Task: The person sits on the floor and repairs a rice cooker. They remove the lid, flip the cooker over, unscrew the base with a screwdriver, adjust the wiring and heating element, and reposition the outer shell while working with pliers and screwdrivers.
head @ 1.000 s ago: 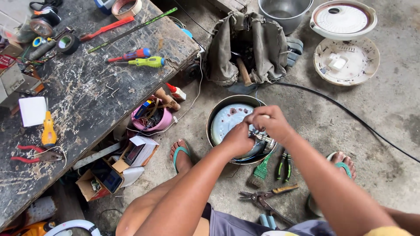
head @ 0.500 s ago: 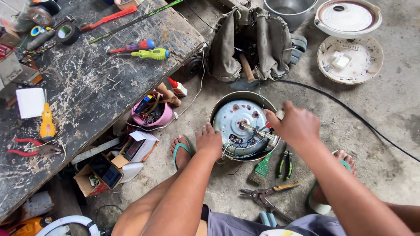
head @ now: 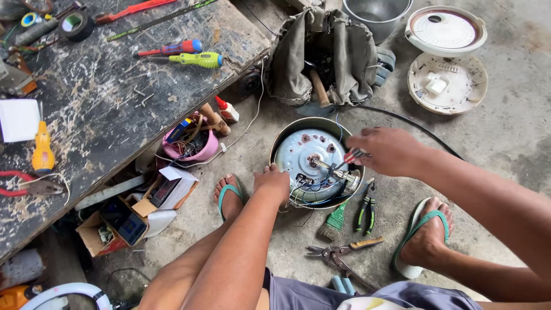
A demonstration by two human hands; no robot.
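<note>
A scratched dark wooden worktop (head: 103, 109) fills the upper left, and on it lie a yellow-green screwdriver (head: 196, 59) just beside a red-and-blue one (head: 172, 47), a roll of black tape (head: 76, 24), a white card (head: 18, 119), a small yellow tool (head: 42, 150) and red-handled pliers (head: 26, 185). The rest sits on the grey concrete floor (head: 516, 132): the round cooker base (head: 310, 158) in front of me, a green brush (head: 333, 221), green-handled pliers (head: 365, 211) and snips (head: 338, 252) near it, a canvas tool bag (head: 327, 54), a steel pot (head: 376, 12), a white lid (head: 445, 30), a cream round plate (head: 447, 86), a pink bowl (head: 189, 146) and open cardboard boxes (head: 138, 206).
</note>
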